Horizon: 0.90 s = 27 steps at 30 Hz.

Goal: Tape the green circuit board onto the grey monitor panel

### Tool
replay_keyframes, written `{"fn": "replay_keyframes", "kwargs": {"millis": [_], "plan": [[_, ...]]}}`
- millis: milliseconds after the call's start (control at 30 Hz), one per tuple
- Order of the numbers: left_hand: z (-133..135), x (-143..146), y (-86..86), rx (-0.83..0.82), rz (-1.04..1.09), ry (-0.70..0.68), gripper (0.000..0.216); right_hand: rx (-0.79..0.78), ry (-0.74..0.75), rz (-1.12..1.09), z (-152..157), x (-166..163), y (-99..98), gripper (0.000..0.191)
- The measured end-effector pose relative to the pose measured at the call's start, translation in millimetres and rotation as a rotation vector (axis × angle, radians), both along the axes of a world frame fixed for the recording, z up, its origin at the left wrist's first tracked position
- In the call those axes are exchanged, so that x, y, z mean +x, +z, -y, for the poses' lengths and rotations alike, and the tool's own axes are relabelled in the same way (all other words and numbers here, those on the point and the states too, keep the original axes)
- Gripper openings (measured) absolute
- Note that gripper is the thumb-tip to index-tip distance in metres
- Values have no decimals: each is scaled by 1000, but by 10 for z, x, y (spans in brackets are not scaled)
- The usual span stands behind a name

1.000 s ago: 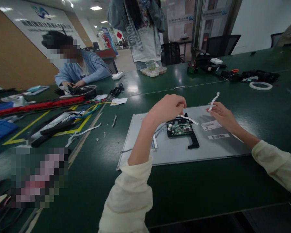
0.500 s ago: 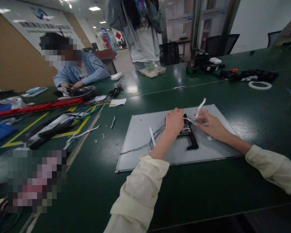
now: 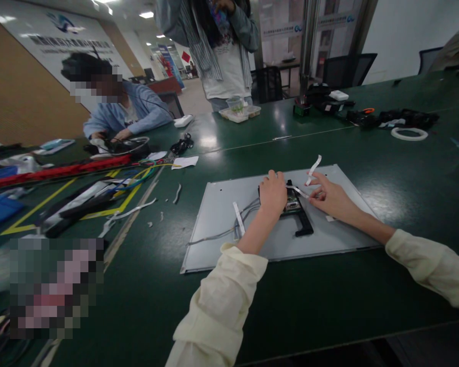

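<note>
Beneath both hands in the head view, I have a grey panel (image 3: 218, 209), its far edge just past the fingertips and its near edge back below the wrists, with the green table (image 3: 329, 290) stretching on toward the near side and well out beyond the right hand (image 3: 332, 200). The left hand (image 3: 273, 194) bends over the circuit board (image 3: 291, 204), and I cannot tell whether its fingertips pinch anything; the right's fingertips hold an upright white strip (image 3: 314, 168), while a second strip (image 3: 298, 191) spans between the hands.
</note>
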<state>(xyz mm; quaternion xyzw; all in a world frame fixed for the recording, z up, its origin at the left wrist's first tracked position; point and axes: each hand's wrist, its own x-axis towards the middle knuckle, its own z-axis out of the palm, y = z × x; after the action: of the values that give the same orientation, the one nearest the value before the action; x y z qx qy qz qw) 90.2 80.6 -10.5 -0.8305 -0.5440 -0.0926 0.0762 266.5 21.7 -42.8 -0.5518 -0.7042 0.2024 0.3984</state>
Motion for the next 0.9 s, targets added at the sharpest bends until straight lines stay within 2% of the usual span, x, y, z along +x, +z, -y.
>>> {"fn": "replay_keyframes", "kwargs": {"millis": [233, 433, 667, 900], "plan": [[0, -29, 14, 3, -37, -26, 24, 28, 21, 38, 1, 0, -13, 60], [25, -38, 112, 48, -6, -93, 24, 56, 46, 128, 91, -27, 73, 63], [-64, -47, 222, -133, 61, -140, 29, 46, 162, 232, 166, -70, 144, 68], [-86, -70, 232, -141, 71, -143, 28, 5, 156, 313, 142, -71, 74, 71]]}}
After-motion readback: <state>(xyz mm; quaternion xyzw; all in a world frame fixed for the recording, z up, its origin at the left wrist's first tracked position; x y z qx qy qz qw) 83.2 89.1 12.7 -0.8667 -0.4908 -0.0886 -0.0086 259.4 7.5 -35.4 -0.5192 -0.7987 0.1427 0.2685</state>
